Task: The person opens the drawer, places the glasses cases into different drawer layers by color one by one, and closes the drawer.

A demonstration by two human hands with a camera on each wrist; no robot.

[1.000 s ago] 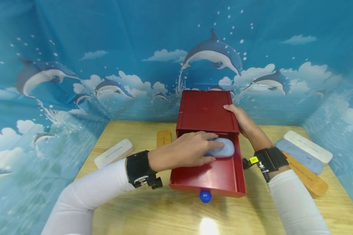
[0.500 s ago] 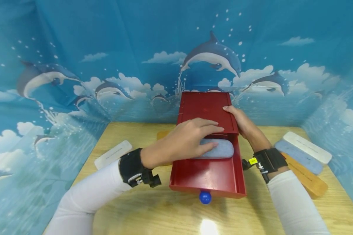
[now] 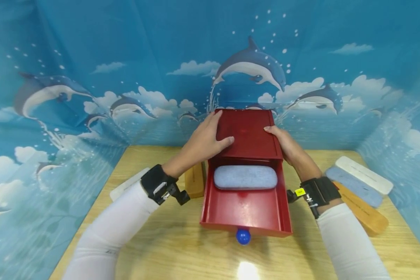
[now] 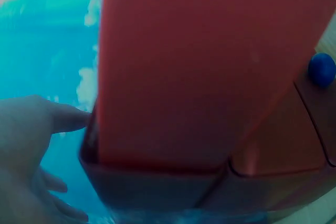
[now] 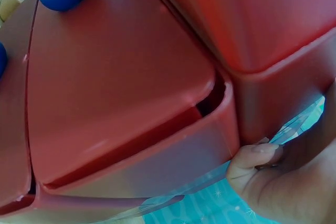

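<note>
A red drawer cabinet (image 3: 246, 134) stands at the back of the table, its top drawer (image 3: 243, 210) pulled out towards me. Across the back of that drawer lies a blue-grey, rounded glasses case (image 3: 245, 177). My left hand (image 3: 203, 136) is at the cabinet's upper left edge, with fingers extended and thumb over the top. In the left wrist view, the left thumb (image 4: 71, 118) meets the cabinet's edge. My right hand (image 3: 289, 146) grips the cabinet's right side, thumb bent over the top edge; its other fingers are mostly hidden. A blue knob (image 3: 243, 236) sits on the drawer front.
An orange-brown case (image 3: 195, 181) lies left of the drawer. Farther left, a white case (image 3: 127, 186) is partly covered by my left arm. Right of my right wrist lie white (image 3: 364, 175), blue-grey (image 3: 353, 186) and orange (image 3: 365, 214) cases. A dolphin-print curtain (image 3: 182, 46) surrounds the table.
My left hand has let go of the blue-grey glasses case in the drawer and moved up and left to the cabinet's top edge. The right hand has stayed at the cabinet's side.
</note>
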